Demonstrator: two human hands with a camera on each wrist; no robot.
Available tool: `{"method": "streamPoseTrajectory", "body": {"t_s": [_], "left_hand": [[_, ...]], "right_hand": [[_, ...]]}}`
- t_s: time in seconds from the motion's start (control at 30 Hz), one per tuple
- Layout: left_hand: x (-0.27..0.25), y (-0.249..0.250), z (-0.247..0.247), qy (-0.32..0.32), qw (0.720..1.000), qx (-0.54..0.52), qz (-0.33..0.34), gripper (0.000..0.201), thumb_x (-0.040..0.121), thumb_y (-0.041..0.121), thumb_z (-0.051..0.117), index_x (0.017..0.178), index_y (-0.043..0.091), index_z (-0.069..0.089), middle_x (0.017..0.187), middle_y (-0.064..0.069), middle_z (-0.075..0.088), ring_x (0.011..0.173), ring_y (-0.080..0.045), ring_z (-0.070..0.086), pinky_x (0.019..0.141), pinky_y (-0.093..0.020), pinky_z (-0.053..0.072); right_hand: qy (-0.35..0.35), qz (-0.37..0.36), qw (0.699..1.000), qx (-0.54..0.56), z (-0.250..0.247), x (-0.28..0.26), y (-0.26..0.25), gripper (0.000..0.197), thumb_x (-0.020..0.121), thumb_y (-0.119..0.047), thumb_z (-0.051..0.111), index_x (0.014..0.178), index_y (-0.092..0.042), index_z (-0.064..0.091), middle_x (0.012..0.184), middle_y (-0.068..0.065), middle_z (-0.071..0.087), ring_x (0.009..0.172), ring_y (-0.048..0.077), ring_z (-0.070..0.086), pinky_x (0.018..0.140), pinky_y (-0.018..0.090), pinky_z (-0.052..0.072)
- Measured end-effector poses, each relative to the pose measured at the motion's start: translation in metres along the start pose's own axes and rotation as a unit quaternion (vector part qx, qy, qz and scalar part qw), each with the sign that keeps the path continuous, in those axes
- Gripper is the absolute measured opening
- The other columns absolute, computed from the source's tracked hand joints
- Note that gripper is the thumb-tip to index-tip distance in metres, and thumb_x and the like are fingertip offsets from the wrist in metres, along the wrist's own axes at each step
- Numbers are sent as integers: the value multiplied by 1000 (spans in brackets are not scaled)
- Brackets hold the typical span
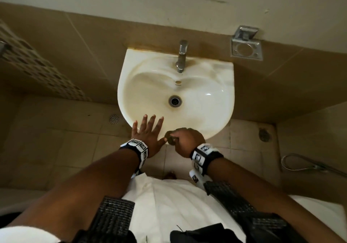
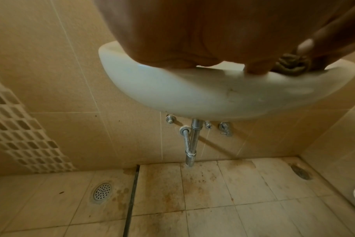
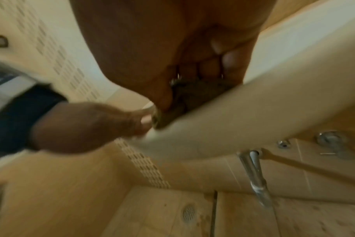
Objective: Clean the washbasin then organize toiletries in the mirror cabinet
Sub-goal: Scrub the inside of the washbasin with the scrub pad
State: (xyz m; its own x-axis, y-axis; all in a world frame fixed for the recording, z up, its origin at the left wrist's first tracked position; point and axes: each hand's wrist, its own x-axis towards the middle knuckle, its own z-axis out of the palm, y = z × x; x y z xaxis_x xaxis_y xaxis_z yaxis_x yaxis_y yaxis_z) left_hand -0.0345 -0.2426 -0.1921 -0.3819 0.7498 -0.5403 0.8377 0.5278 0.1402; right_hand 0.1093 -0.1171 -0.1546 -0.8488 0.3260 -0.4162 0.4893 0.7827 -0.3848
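Washbasin (image 1: pixel 210 85), white and wall-mounted, takes both hands at its near front rim. Right hand (image 1: pixel 187 139) curls its fingers (image 3: pixel 229 60) round a dark scrubbing pad (image 1: pixel 170 136), pressing it onto the rim. Left hand (image 1: pixel 148 134) lies flat just beside it, fingers straight and spread over the edge. Further out sit the drain (image 1: pixel 175 100), the chrome tap (image 1: pixel 182 55) and a wall holder (image 1: pixel 246 45).

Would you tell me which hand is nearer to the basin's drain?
Left. The left hand lies flat on the washbasin front rim, fingers toward the drain; the right hand grips a scrubber at the rim's edge.
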Motion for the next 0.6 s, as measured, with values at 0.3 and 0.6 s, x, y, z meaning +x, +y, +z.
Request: {"method": "streamPoseTrajectory", "body": {"t_s": [0.3,0.6], "left_hand": [[58,-63,-75,59,998,-33,-9,109,86,78,47,157,36,-24,171,-3,-4,155,-35,-16,124,-56,14],[106,-148,-122,29,999,41,18,111,85,74,54,158,35,-20,171,-1,-4,155,-35,-15,122,-57,14]], "right_hand": [[342,359,695,520,-78,113,65,24,100,-18,49,114,-8,66,108,3,65,105,23,59,89,25,43],[392,379,532,648,-63,208,19,44,96,-47,50,128,-17,51,113,-3,55,96,22,57,85,35,50]]}}
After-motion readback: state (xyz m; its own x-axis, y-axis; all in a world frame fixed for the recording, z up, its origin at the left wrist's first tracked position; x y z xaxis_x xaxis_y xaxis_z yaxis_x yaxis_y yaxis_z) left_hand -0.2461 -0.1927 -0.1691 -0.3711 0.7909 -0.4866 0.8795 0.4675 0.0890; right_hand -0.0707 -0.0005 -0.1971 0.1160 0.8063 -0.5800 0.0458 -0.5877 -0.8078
